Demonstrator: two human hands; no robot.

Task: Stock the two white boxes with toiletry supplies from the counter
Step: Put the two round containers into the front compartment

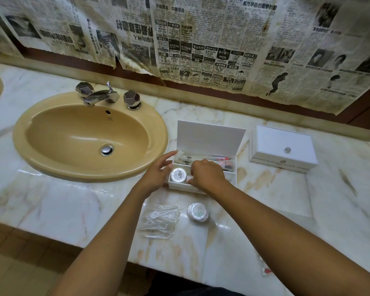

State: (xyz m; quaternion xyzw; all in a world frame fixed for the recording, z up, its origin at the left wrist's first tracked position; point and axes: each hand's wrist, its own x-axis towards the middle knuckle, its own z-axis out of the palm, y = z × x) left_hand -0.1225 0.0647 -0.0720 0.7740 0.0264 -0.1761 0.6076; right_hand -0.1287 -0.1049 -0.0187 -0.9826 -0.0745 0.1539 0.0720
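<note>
Landmark: the open white box (202,178), lid propped upright so both hands can reach in.
Floss picks (159,218): loose wrapped pile on the marble surface (265,199), just in front of the open box, waiting within reach.
Round wrapped discs (198,211): small stack beside the picks, also just in front of the box.
Right hand (207,175): over the box's front compartment, fingers curled down inside; likely seating an item, though what they pinch cannot be told.
Left hand (158,171): at the box's left wall, fingers spread and relaxed, apparently steadying it.
Disc in box (178,175): left front compartment.
Sachets (209,160): rear compartment.
Closed white box (283,148): right of the open one, probably next.
</note>
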